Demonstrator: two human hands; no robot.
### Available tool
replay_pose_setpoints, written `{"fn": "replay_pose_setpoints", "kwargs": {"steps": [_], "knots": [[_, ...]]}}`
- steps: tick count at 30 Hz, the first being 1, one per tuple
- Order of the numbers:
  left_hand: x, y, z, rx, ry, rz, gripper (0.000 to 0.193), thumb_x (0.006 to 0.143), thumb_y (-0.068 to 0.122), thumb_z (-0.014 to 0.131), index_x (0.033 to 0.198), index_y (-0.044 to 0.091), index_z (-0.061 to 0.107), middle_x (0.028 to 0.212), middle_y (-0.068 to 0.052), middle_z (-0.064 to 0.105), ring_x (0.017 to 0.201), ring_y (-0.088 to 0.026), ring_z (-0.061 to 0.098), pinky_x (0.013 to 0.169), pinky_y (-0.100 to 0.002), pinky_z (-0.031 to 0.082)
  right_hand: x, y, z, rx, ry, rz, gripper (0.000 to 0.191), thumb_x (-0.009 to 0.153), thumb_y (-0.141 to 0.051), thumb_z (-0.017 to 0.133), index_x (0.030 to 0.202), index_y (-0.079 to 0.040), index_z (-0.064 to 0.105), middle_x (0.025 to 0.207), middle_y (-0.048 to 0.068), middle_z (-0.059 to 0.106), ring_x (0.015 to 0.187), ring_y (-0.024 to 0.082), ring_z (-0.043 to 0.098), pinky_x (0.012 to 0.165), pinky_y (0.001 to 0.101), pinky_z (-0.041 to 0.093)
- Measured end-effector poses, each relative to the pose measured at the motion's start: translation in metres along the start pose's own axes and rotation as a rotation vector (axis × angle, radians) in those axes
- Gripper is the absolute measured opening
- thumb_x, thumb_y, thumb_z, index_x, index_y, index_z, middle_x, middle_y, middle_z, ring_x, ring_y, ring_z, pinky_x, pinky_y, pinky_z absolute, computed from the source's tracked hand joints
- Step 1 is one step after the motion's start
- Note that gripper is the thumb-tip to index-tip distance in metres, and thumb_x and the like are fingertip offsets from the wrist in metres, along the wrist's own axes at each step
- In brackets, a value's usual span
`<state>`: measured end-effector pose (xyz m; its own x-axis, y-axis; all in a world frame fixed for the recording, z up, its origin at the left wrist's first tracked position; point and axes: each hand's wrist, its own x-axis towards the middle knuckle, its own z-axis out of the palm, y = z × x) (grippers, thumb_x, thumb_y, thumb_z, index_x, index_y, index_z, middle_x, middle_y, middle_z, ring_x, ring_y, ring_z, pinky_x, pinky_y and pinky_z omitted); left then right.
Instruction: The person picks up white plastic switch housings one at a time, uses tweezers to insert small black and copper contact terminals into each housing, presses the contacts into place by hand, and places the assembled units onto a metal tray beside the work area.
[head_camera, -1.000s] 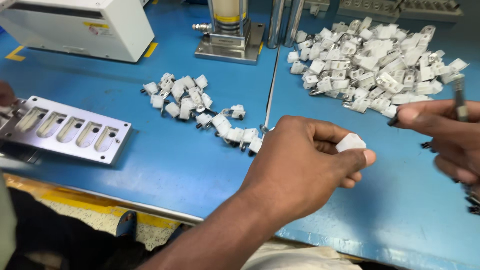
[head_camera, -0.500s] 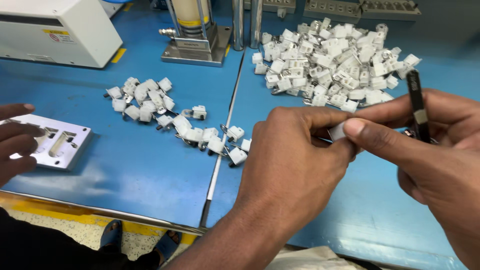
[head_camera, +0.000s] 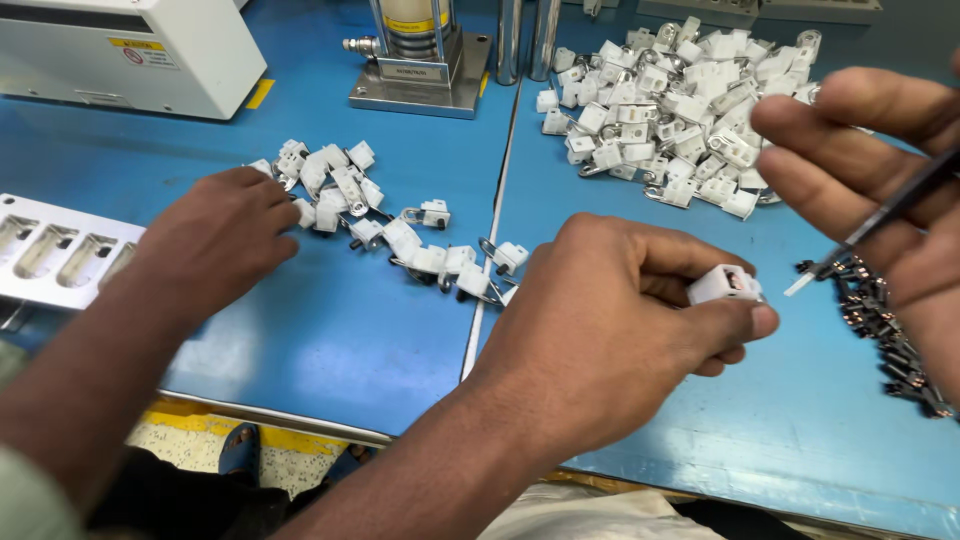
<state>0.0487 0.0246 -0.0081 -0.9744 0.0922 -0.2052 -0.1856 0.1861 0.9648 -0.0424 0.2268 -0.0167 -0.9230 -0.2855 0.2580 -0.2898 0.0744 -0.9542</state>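
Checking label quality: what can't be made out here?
Head view:
white part: mostly covered by fingers of left hand.
tweezers in right hand: upper end cut by right edge; tip contents too small.
metal tray: cut by left edge, partly under co-worker's hand.
dark pieces: too small to identify.

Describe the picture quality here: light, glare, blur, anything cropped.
Head view: even overhead light, soft shadows under the left hand; faint sheen on the blue table; white housing sharp; right hand close, slightly soft, cropped by the edge; tweezers dark.
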Motion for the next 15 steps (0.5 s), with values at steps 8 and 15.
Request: {"fn": "replay_pose_setpoints", "kwargs": {"steps": [8,15], "knots": [[0.004,0.013,-0.013,0.074,-0.018,-0.011,0.028,0.085,0.032,0.078,0.103,0.011,0.082,0.075,-0.001,0.08,0.071,-0.007,0.076,0.071,-0.027,0.062,0.001,-0.016,0.038,-0.068,-0.043,-0.074,0.028,0.111,-0.037,0.027,0.132,-0.021,0.039,0.123,0.013,0.058,0.128,0.032,0.066,0.106,0.0441,0.052],[0.011,0.011,-0.012,0.081,0.029,-0.039,0.027,0.084,0.03,0.078,0.103,0.011,0.083,0.074,-0.002,0.08,0.068,-0.007,0.073,0.067,-0.027,0.061,0.008,-0.009,0.036,-0.104,0.001,-0.08,0.027,0.118,-0.035,0.023,0.131,-0.017,0.038,0.122,0.012,0.059,0.127,0.03,0.069,0.108,0.0446,0.055]]}}
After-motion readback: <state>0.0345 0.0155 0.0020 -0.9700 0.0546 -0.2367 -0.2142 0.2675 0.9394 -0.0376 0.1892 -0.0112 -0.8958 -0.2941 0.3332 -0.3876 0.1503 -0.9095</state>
